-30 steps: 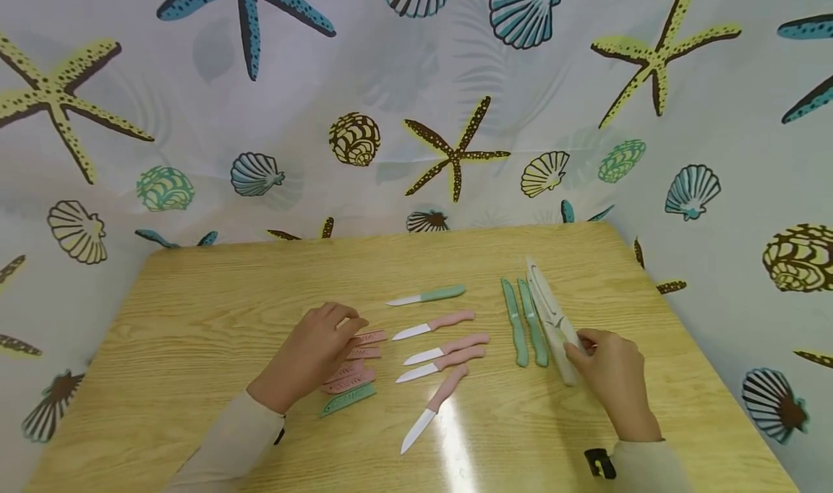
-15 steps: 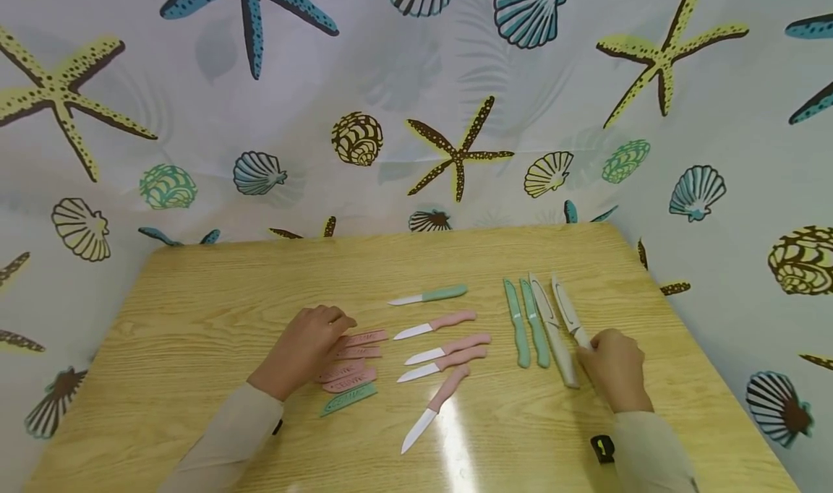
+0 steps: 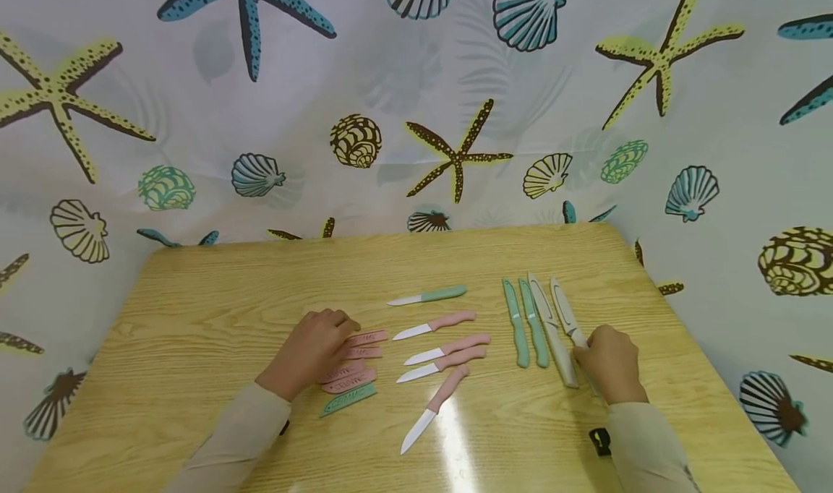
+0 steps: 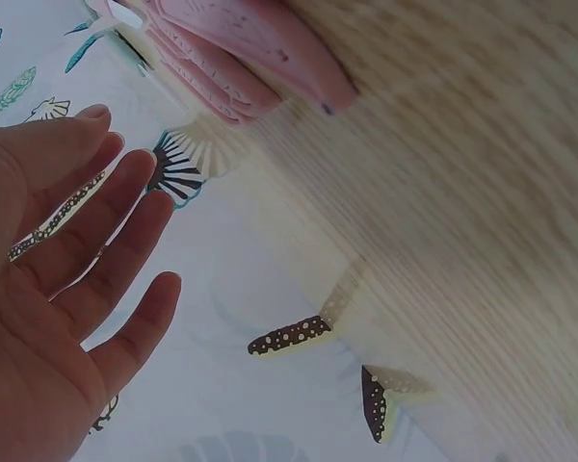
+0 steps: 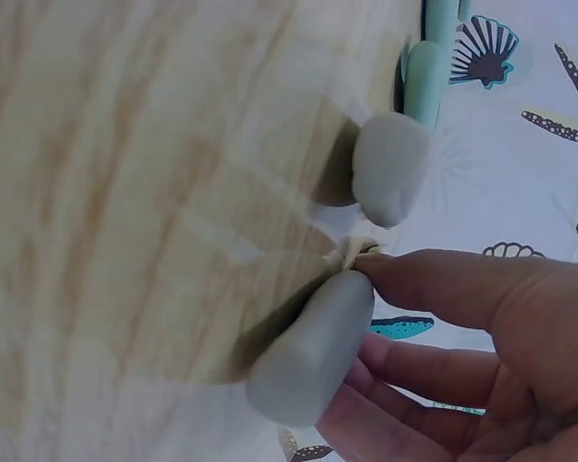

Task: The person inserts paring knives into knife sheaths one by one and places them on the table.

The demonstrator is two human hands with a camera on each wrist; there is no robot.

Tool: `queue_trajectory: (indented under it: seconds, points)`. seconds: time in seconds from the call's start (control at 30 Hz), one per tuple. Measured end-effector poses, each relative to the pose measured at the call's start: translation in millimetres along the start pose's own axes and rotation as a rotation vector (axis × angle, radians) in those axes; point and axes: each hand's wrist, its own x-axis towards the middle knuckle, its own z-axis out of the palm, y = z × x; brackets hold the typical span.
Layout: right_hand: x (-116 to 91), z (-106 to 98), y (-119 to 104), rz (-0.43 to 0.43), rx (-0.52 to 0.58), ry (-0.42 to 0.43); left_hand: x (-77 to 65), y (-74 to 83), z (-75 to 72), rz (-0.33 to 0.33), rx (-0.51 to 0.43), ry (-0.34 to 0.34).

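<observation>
My right hand [image 3: 612, 363] pinches the handle of a cream sheathed knife [image 3: 565, 309] on the right of the table. In the right wrist view, thumb and fingers are on either side of that pale handle [image 5: 313, 356]. Just left of it lies a second cream sheathed knife [image 3: 554, 337], then two green sheathed knives [image 3: 515, 327]. My left hand [image 3: 311, 352] hovers by several pink knife sheaths [image 3: 364, 352], partly covering them. The left wrist view shows this hand [image 4: 67, 260] with its fingers loosely extended, holding nothing, apart from the pink sheaths [image 4: 260, 43].
Between the hands lie several pink-handled knives [image 3: 449, 386] and one green-handled knife [image 3: 444, 293], their white blades bare and pointing left. A green sheath [image 3: 348, 399] lies below the pink ones. A shell-patterned cloth [image 3: 390, 66] hangs behind the wooden table [image 3: 228, 283].
My right hand has shifted the cream knife to the right, off its overlap with the other cream knife, so they lie side by side. The left hand has barely moved.
</observation>
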Motion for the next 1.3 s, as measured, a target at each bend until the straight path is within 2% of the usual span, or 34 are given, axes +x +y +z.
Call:
queue_trajectory:
  seconds: [0.2, 0.37, 0.5, 0.67, 0.83, 0.97, 1.07, 1.3]
  points:
    - [-6, -2, 1, 0.029, -0.037, -0.005, -1.9, -0.7, 1.9, 0.008, 0.011, -0.012]
    - [-18, -5, -8, 0.008, -0.044, 0.034, -0.8, -0.3, 1.0, -0.04, 0.02, -0.061]
    - [-29, -8, -20, -0.021, -0.032, 0.076, 2.1, 1.1, 1.9, -0.056, 0.05, -0.061]
    - [-43, -10, -37, -0.11, 0.016, 0.105, 6.5, 5.5, 6.9, -0.046, 0.12, -0.052]
    - [-55, -3, -53, -0.216, 0.071, 0.146, 9.6, 8.5, 12.0, -0.035, 0.125, -0.036]
    - [-59, 9, -64, -0.332, 0.128, 0.199, 13.3, 9.2, 16.6, -0.04, 0.146, -0.058]
    - [-60, 18, -71, -0.409, 0.154, 0.213, 17.2, 11.2, 18.7, -0.057, 0.169, -0.098]
    - [-61, 27, -78, -0.446, 0.151, 0.206, 23.4, 11.1, 24.9, -0.064, 0.169, -0.117]
